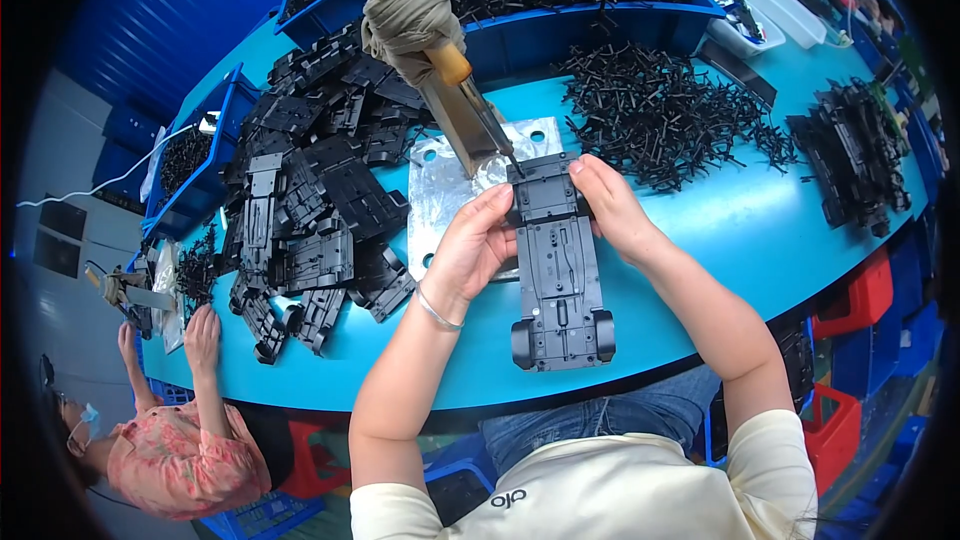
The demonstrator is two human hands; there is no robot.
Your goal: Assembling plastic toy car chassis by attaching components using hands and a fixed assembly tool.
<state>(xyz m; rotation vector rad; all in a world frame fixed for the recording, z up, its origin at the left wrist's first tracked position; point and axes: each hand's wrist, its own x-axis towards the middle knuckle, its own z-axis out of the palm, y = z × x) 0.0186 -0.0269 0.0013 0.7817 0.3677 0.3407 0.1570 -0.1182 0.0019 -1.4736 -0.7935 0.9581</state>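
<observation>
A long black plastic toy-car chassis (560, 260) is held between my two hands, its wheel-arch end toward me. My left hand (476, 240) grips its far left edge, thumb on top and fingers underneath. On the far right edge my right hand (612, 208) is closed, with the thumb on the upper face. A soldering iron (484, 110), fixed slanting on a cloth-wrapped stand (405, 25), points down at the far end of the chassis; I cannot tell whether its tip touches. Under the stand lies a silver metal plate (428, 205), partly covered by the chassis and my left hand.
Many black chassis (325, 190) are heaped at left. Small black parts (665, 115) lie piled at right and fill a blue bin (590, 38) at the back. More black pieces (850, 155) stand at far right. A co-worker's hands (203, 340) rest at the table's left end.
</observation>
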